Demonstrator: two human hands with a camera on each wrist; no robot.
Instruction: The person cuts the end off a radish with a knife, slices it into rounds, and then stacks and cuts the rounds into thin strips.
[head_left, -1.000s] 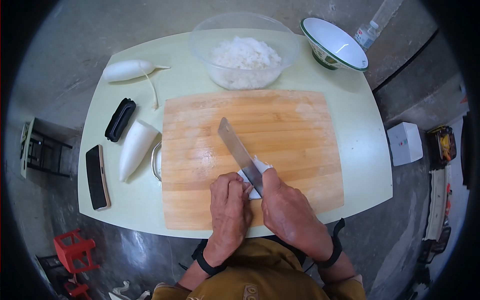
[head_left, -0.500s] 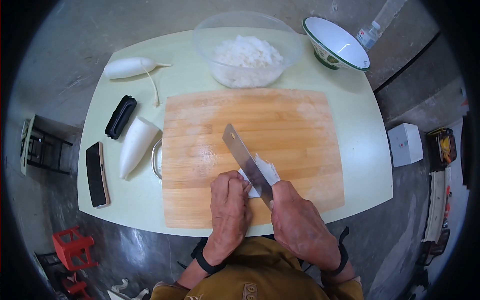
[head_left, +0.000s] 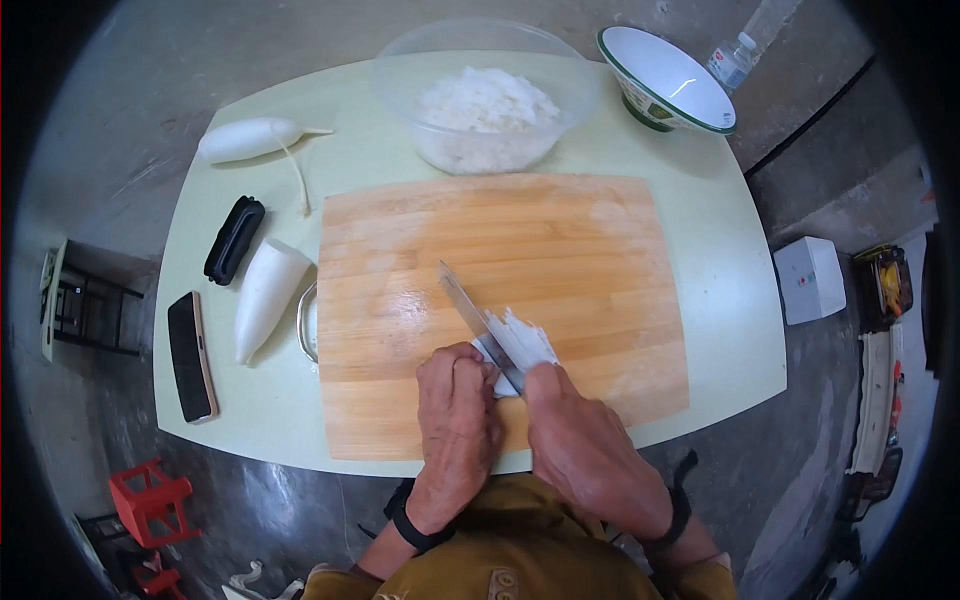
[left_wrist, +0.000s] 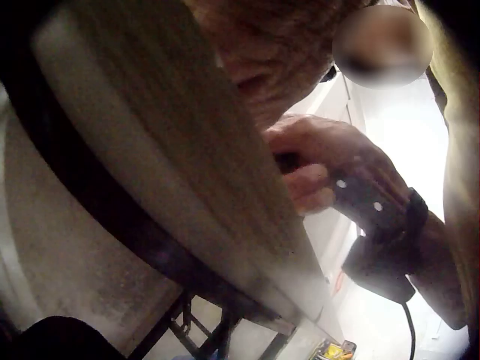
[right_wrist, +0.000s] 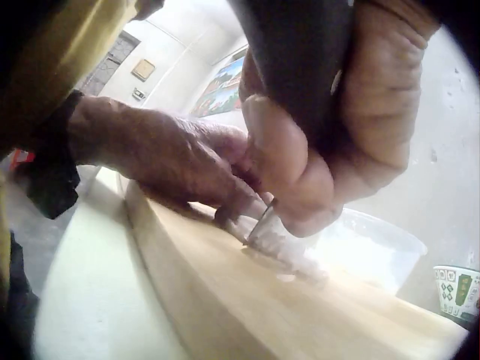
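Note:
My right hand (head_left: 590, 440) grips a kitchen knife (head_left: 462, 302), its blade slanting up and left over the wooden cutting board (head_left: 400, 235). Curled fingers of my left hand (head_left: 458, 415) hold a white radish piece (head_left: 507, 387) against the board, right beside the blade. Fine white radish strips (head_left: 525, 342) lie fanned out to the right of the blade. In the right wrist view, the dark handle (right_wrist: 304, 60) sits inside the right hand's curled fingers, with the left hand (right_wrist: 172, 150) close by. The left hand mostly hides the piece it holds.
Behind the board stands a clear plastic bowl (head_left: 488, 150) of white shreds, with a green-rimmed bowl (head_left: 668, 80) to its right. At left lie a whole white radish (head_left: 250, 140), a cut radish (head_left: 270, 300), a black case (head_left: 235, 240) and a phone (head_left: 190, 357).
The knife and right hand shifted right and toward me, then back left beside the left fingers. More radish strips show right of the blade. The left hand has kept its place.

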